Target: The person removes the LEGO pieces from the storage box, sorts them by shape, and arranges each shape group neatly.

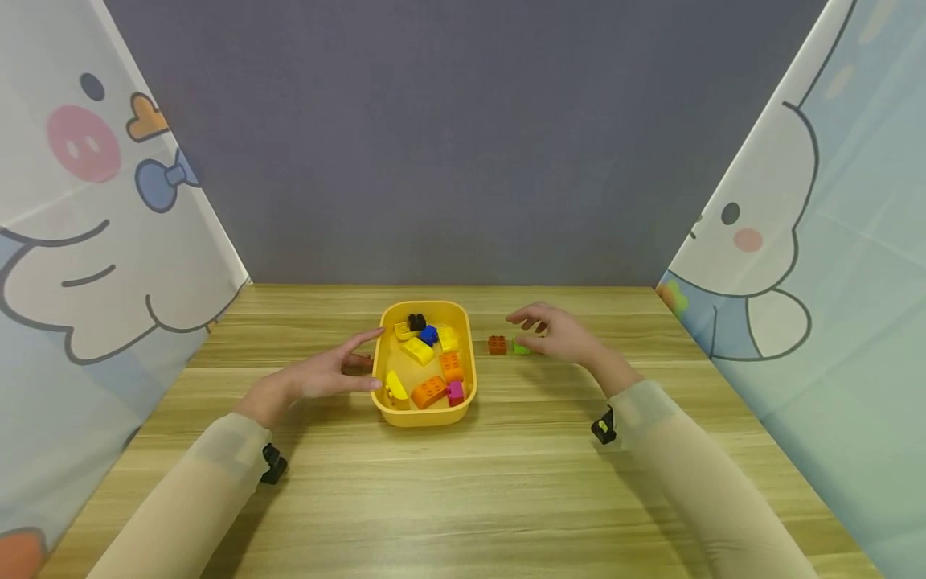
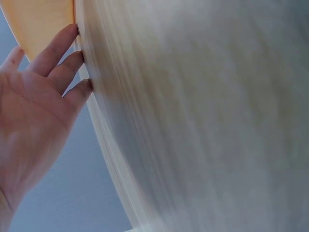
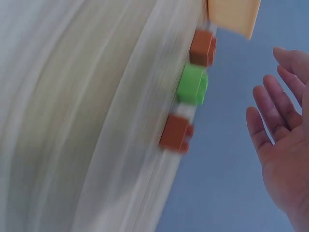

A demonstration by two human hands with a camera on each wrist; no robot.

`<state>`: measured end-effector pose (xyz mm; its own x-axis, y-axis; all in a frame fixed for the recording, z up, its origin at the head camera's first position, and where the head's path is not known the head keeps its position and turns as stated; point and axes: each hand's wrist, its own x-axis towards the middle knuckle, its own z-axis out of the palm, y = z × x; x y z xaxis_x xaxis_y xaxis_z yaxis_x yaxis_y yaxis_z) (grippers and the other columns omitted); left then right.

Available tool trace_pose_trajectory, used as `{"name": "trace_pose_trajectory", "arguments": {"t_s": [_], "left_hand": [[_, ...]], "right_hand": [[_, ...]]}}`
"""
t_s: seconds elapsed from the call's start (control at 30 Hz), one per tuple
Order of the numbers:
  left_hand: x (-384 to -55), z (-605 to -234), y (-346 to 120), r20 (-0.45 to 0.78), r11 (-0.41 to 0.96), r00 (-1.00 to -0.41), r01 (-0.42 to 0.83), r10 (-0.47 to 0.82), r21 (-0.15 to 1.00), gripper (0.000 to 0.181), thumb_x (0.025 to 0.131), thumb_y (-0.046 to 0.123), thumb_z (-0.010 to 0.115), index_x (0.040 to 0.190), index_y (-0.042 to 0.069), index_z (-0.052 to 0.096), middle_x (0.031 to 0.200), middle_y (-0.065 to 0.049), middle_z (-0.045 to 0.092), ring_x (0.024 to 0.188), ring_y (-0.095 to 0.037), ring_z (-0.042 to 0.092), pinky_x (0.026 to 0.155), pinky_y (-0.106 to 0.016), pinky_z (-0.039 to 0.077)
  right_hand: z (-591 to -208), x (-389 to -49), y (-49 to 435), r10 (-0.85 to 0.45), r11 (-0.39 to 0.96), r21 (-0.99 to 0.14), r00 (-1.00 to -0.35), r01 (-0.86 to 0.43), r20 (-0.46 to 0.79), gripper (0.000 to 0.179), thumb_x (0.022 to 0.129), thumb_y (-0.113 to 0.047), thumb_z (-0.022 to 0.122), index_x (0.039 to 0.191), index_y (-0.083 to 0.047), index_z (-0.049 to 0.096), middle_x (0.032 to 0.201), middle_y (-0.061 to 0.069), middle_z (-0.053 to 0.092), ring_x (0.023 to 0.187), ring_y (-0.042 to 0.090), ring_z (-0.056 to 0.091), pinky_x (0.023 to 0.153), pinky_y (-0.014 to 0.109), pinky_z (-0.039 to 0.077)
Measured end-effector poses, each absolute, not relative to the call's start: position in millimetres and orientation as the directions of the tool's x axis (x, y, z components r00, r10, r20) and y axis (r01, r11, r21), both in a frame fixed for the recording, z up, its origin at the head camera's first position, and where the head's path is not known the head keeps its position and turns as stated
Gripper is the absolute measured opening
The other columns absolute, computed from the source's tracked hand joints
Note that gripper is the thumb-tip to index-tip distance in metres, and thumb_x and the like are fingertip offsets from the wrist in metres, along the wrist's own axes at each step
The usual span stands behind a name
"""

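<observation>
My left hand (image 1: 325, 376) is at the left side of a yellow plastic tub (image 1: 427, 419), fingers spread, with thumb and index tips at its rim. In the left wrist view this hand (image 2: 36, 106) has relaxed fingers beside the tub's wall (image 2: 48, 24). My right hand (image 1: 566, 334) hovers over a short row of toy building blocks on the table, fingers loosely bent, holding nothing. The row has a reddish-brown block (image 1: 497, 345), a green block (image 1: 520, 346) partly behind the hand, and a second reddish-brown block (image 3: 175, 134), plain in the right wrist view.
Inside the tub lie several loose blocks: yellow (image 1: 418, 350), orange (image 1: 430, 392), blue (image 1: 428, 335), black (image 1: 416, 322) and pink (image 1: 455, 393). A grey panel (image 1: 456, 145) stands behind the wooden table (image 1: 448, 507). Cartoon-printed curtains flank both sides.
</observation>
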<state>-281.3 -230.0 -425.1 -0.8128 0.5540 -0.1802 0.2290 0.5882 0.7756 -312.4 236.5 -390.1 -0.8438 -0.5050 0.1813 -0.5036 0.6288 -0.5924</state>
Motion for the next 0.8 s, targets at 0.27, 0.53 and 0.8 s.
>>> {"name": "trace_pose_trajectory", "arguments": {"t_s": [0.27, 0.53, 0.8], "left_hand": [[-282.5, -426.0, -230.8, -0.182, 0.583, -0.812, 0.223, 0.555, 0.781, 0.106, 0.101, 0.047, 0.079, 0.178, 0.033, 0.007, 0.168, -0.032, 0.044, 0.156, -0.052, 0.045, 0.120, -0.067, 0.047], [-283.9, -426.8, -230.3, -0.197, 0.594, -0.817, 0.208, 0.542, 0.777, 0.105, 0.101, 0.051, 0.079, 0.177, 0.035, 0.009, 0.169, -0.030, 0.045, 0.156, -0.051, 0.046, 0.121, -0.067, 0.046], [-283.4, -427.6, -232.1, -0.189, 0.586, -0.814, 0.214, 0.550, 0.781, 0.105, 0.101, 0.050, 0.079, 0.177, 0.034, 0.008, 0.168, -0.031, 0.046, 0.156, -0.051, 0.046, 0.121, -0.068, 0.046]], "right_hand": [[-390.0, -313.9, 188.4, -0.590, 0.554, -0.606, -0.783, -0.571, 0.197, 0.042, 0.101, -0.014, 0.080, 0.141, -0.003, 0.071, 0.136, 0.020, 0.071, 0.119, 0.039, 0.067, 0.103, 0.061, 0.058], [-393.2, -322.2, 145.5, -0.645, 0.543, -0.570, -0.741, -0.616, 0.186, 0.042, 0.106, -0.022, 0.075, 0.144, -0.006, 0.069, 0.144, 0.014, 0.070, 0.124, 0.034, 0.066, 0.106, 0.055, 0.056], [-392.8, -333.5, 106.5, -0.627, 0.548, -0.595, -0.760, -0.588, 0.174, 0.041, 0.108, -0.024, 0.072, 0.145, -0.007, 0.067, 0.146, 0.010, 0.069, 0.131, 0.033, 0.065, 0.116, 0.053, 0.053]]}}
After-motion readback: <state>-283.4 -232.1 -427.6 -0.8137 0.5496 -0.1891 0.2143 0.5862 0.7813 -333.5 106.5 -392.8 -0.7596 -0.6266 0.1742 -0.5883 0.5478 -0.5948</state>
